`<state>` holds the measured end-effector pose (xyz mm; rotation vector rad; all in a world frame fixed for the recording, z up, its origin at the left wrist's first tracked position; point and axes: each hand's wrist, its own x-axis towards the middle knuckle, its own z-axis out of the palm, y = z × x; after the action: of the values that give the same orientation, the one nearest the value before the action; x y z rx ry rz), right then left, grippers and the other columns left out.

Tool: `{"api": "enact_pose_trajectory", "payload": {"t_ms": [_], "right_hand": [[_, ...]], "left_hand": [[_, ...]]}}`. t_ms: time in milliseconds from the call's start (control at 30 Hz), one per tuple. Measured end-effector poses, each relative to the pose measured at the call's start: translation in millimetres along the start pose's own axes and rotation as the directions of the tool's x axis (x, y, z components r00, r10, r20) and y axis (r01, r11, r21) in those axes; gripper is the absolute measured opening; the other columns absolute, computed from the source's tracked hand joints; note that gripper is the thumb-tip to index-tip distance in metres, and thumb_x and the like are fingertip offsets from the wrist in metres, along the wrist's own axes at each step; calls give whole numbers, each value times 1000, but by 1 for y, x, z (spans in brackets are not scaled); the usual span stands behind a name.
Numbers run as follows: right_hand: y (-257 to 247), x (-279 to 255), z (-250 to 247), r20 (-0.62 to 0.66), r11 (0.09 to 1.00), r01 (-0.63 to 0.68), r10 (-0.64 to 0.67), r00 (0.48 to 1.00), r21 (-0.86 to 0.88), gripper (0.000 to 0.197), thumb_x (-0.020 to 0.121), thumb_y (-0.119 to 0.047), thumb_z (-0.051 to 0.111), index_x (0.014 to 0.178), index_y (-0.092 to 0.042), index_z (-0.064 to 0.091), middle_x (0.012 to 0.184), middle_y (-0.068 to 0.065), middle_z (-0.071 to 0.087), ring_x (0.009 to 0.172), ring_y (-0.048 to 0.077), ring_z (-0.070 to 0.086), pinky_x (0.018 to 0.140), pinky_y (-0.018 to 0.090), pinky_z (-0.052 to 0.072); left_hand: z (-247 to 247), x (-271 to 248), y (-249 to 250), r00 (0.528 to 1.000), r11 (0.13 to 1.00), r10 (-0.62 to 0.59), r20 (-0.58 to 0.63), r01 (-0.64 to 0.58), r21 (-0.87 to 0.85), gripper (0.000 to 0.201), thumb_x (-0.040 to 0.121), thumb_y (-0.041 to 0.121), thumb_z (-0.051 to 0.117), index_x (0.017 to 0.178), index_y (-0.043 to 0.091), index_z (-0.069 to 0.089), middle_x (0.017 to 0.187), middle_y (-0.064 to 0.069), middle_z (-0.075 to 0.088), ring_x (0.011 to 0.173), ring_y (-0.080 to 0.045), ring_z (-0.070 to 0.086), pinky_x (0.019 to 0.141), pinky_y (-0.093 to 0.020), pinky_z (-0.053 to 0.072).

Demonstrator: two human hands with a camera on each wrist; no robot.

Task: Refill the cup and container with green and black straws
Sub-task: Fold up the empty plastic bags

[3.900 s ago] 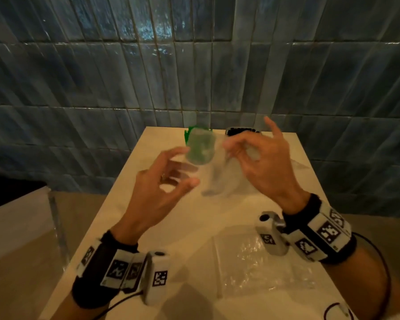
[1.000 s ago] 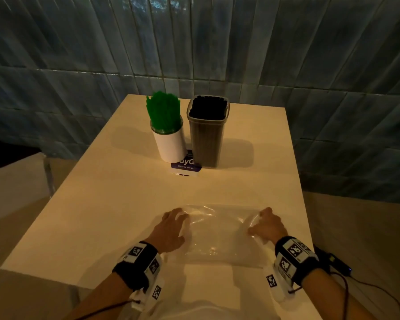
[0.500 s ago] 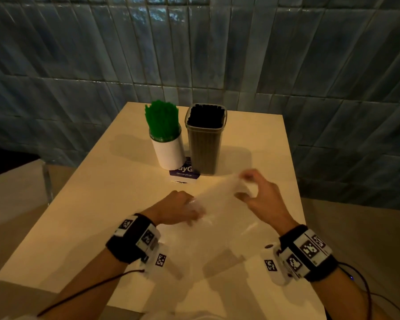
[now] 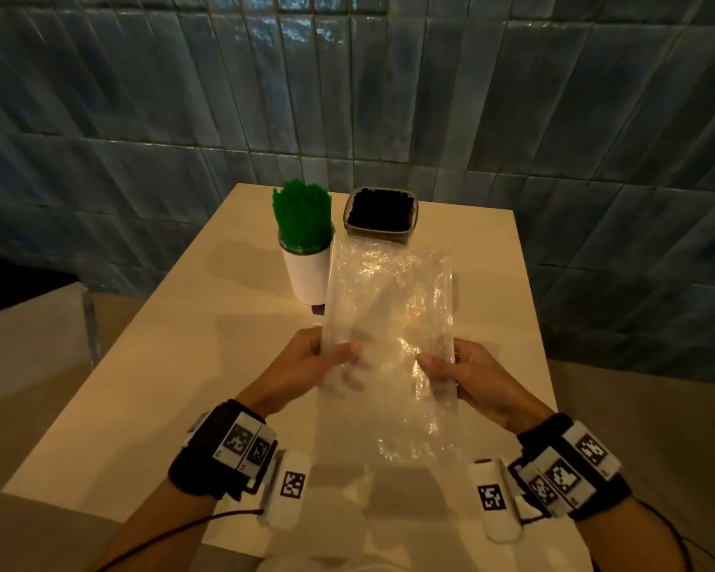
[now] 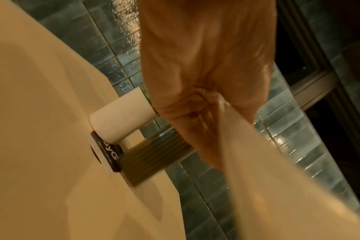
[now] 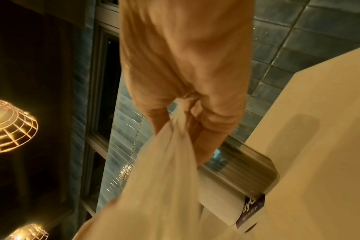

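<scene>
We see that the work is almost at its end. The white cup (image 4: 307, 274) stands at the far part of the table (image 4: 174, 357) and it is packed with green straws (image 4: 303, 218), which rise well above its rim. Just beside it, to the right, stands the clear container (image 4: 381, 214), and it looks full of black straws (image 4: 380, 208) up to the top. So we judge that both fillings are done, though we cannot count the straws or see how deep they go. What is left in our hands is only an empty plastic bag (image 4: 389, 324), transparent and wrinkled, with no straw inside as far as we can tell. We hold it up over the table, between us and the two vessels, so that it covers the lower part of the container from the head view. Our left hand (image 4: 310, 365) pinches the left edge of the bag, thumb on top and fingers under the film; our right hand (image 4: 467, 375) pinches the right edge in the same way. The wrist views confirm it, showing the film gathered between the fingers of each hand. A small dark card (image 5: 110, 153) lies under the cup and container. We think only the bag remains to be put away.
</scene>
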<state>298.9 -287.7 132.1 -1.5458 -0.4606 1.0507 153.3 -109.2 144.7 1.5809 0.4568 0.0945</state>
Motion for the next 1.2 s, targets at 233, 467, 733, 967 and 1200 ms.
{"api": "enact_pose_trajectory", "payload": {"t_ms": [233,467,733,967,1200], "right_hand": [[-5,-4,-7,151,996,-79,72,986,41,32,84,-24,53,114,-15,60,95,7,74,75,17,69,64,27,53],[-5,1,-15,215,904,-140,55,975,404,53,51,-15,89,101,-17,73,106,19,70,83,28,71,68,35,60],[-10,-1,-15,74,977,-38,23,997,209,37,77,2,54,45,-15,61,74,14,55,65,23,57,48,23,49],[-14,6,-10,-59,990,139,-139,989,-9,60,77,27,32,39,-13,56,59,5,53,55,8,57,53,15,48],[-15,0,-7,-8,971,89,-90,996,223,26,86,-21,41,68,-10,56,82,6,56,78,20,55,68,31,47]], "left_hand": [[-20,-13,-3,985,996,-56,165,66,-55,34,90,21,48,124,25,49,100,-7,72,72,-21,69,55,-25,53],[-30,-5,-9,988,983,5,151,23,-181,57,59,54,80,110,32,67,102,-7,70,91,-30,64,80,-46,51],[-20,-1,3,991,970,-69,111,93,-226,47,89,0,42,54,21,64,73,-2,62,70,-18,59,55,-23,51],[-6,-10,4,991,923,-129,44,136,-359,30,90,44,46,105,21,57,90,2,72,81,-13,69,61,-26,56],[-8,-15,-12,995,995,-96,18,96,28,41,74,12,75,109,25,57,101,1,70,94,-12,67,80,-31,56]]}}
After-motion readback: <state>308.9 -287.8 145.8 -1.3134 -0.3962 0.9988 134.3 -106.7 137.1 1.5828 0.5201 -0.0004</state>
